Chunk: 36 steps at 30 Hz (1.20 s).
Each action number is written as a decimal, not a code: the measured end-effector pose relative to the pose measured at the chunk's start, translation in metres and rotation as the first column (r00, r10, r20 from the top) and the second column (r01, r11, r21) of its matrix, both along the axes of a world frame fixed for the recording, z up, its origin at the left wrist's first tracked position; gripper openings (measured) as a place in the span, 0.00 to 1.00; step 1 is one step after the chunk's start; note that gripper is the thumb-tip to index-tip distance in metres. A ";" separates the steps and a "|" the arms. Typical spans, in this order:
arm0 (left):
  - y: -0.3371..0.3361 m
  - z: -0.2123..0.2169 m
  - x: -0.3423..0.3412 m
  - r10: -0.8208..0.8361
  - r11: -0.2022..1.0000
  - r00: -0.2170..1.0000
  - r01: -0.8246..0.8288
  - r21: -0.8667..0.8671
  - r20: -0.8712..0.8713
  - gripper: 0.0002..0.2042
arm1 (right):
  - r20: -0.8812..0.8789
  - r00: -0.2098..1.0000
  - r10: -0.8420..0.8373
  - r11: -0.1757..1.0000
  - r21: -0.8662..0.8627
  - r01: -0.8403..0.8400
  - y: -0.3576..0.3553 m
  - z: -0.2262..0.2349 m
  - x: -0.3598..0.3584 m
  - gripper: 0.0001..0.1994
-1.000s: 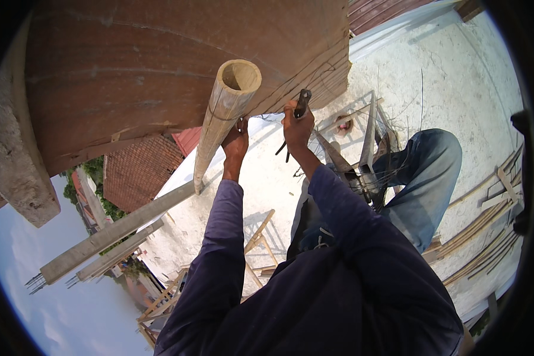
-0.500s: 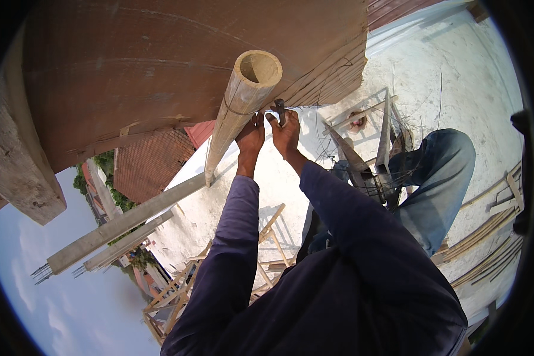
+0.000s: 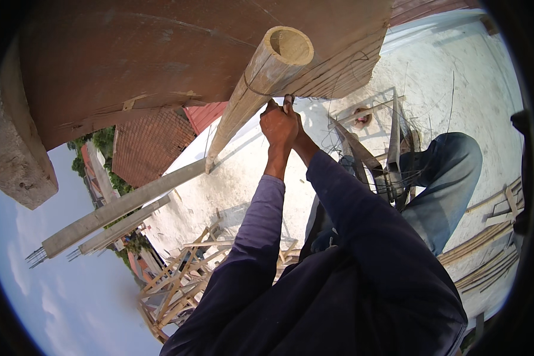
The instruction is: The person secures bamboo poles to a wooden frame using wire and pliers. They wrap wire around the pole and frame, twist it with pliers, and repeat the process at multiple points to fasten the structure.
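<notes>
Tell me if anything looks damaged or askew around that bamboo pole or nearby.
The brown panel behind the bamboo pole looks worn: its lower edge shows pale, chipped-looking patches against the brown face. Thin wires stick out untidily near the bent knee. The pole slants, but the fisheye bend makes its true lean uncertain.

The left hand [image 3: 279, 126] has moved across the right hand [image 3: 301, 132], now partly hiding it.

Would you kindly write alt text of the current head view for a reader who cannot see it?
A person's left hand, partly hiding the right hand, is close beside a hollow pole ringed by a thin band. A brown panel spans the top; beyond lies a sunlit whitish surface.
</notes>
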<state>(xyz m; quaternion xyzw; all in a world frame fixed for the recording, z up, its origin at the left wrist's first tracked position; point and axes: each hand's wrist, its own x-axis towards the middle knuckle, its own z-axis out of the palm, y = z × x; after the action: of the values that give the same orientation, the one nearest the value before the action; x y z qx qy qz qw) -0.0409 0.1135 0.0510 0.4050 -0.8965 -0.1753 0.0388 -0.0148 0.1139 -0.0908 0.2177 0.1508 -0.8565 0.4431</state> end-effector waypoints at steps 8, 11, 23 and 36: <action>0.007 0.016 0.010 0.175 0.911 0.980 -0.124 0.392 -0.097 0.24 | 0.084 0.983 0.163 0.775 0.605 -0.180 0.053 0.027 0.013 0.10; -0.001 0.020 0.018 0.169 0.910 0.962 -0.067 0.410 -0.216 0.33 | 0.254 0.925 0.281 0.772 0.514 -0.375 0.082 0.051 0.031 0.09; -0.028 0.024 0.062 0.216 0.901 0.940 -0.087 0.424 -0.265 0.30 | -0.536 0.630 0.561 0.788 0.580 -0.208 0.073 0.090 0.069 0.28; -0.051 -0.007 0.074 0.241 0.871 0.944 -0.108 0.480 -0.225 0.25 | -0.477 0.738 0.477 0.875 0.332 -0.352 0.071 0.086 0.028 0.33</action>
<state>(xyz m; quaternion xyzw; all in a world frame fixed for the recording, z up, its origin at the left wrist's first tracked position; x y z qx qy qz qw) 0.0332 0.0622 0.0439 0.4541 -0.7738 -0.4338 0.0826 0.0135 0.1845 -0.0046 -0.0271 0.4091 -0.7388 0.5349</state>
